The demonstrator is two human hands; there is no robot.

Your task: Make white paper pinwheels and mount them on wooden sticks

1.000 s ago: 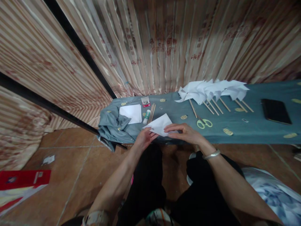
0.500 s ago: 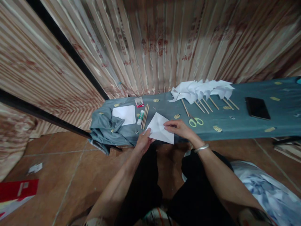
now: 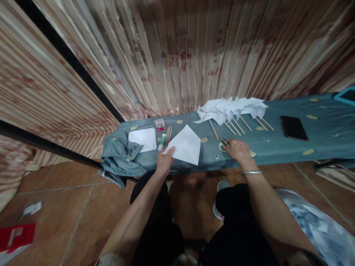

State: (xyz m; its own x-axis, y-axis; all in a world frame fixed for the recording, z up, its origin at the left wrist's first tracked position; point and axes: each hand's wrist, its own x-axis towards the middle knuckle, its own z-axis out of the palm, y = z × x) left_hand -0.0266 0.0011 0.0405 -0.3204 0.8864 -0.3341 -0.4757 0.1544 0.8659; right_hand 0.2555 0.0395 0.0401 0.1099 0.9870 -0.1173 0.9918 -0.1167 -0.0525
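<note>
My left hand (image 3: 165,159) pinches the left corner of a white sheet of paper (image 3: 186,146), holding it over the front of the cloth-covered table. At the green-handled scissors (image 3: 222,146), my right hand (image 3: 237,149) has its fingers closed round them and covers most of them; one handle loop shows beside the fingertips. Just behind the paper lie several wooden sticks (image 3: 168,133) and a glue stick (image 3: 162,142). Paper pinwheels (image 3: 230,109) on wooden sticks overlap in a row toward the back.
A stack of white paper (image 3: 142,139) and a small red box of pins (image 3: 160,125) lie on the left of the table (image 3: 294,153). A black phone (image 3: 294,128) rests on the right. A bag of white paper pieces (image 3: 318,221) stands on the floor.
My right hand has left the paper and moved right onto the scissors. My left hand still holds the paper, which now lies flatter and looks larger.
</note>
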